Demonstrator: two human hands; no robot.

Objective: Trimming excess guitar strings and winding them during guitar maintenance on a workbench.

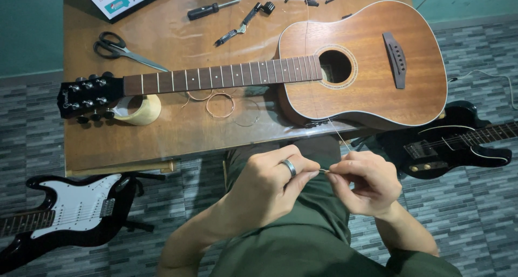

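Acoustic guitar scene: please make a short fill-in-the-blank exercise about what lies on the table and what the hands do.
1. Both hands, left hand and right hand, pinch a thin guitar ____ between them.
2. The acoustic guitar lies flat on the wooden ____.
3. Near the guitar's headstock, a pair of ____ lies on the table.
4. The left hand wears a ____ on one finger.

Missing words: string; table; scissors; ring
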